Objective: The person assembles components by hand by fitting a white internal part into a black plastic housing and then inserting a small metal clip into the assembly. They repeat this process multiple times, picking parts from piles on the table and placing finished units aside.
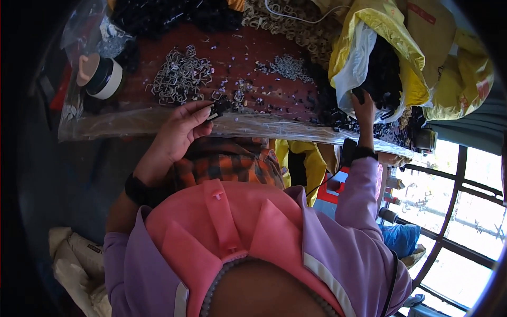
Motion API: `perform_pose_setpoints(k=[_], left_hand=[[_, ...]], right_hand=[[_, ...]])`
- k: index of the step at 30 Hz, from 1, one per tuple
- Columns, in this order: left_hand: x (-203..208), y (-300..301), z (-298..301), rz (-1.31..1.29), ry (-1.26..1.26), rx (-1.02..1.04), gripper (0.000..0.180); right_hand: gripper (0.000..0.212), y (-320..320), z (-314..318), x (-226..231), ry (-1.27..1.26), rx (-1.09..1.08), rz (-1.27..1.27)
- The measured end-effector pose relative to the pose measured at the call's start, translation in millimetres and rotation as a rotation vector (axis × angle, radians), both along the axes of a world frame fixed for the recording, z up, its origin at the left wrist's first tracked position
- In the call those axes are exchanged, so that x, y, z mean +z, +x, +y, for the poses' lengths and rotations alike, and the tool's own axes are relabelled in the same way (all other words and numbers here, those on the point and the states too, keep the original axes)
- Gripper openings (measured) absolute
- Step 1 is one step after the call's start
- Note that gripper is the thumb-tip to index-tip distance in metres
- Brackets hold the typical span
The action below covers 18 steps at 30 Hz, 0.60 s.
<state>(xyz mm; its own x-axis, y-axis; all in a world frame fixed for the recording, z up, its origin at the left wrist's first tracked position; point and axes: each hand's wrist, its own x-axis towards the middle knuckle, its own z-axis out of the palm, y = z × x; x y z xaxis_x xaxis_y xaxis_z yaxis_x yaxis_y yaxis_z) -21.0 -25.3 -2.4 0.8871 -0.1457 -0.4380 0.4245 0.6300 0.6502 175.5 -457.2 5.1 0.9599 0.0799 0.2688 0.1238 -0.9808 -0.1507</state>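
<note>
My left hand (182,129) is at the table's front edge, closed with thumb and fingers pinching a small black plastic piece (222,106). Its exact kind is too small to make out. On the right, my right hand (364,110) reaches to the mouth of a yellow bag (414,68) with a white liner (351,66). Its fingers are closed around a dark piece (359,95), partly hidden. Black parts (388,74) fill the bag and spill beside it. Beyond my left hand lies a heap of silver metal loops (182,76); small grey metal bits (288,67) lie farther right.
The red tabletop (232,50) has a plastic-wrapped front edge (264,128). A dark and white mug (105,78) stands at the left. Black parts (174,13) and brass-coloured loops (288,24) are piled at the back. A barred window (454,211) is at the right.
</note>
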Motion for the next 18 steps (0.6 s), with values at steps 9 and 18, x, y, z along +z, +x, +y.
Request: perform_pose_setpoints(k=[9, 18], left_hand=[[22, 16, -27, -0.223, 0.192, -0.208, 0.025], [18, 12, -23, -0.397, 0.457, -0.241, 0.025]], right_hand=[[0.043, -123, 161, 38, 0.974, 0.454, 0.673], [0.049, -130, 202, 14, 1.311, 0.384, 1.161]])
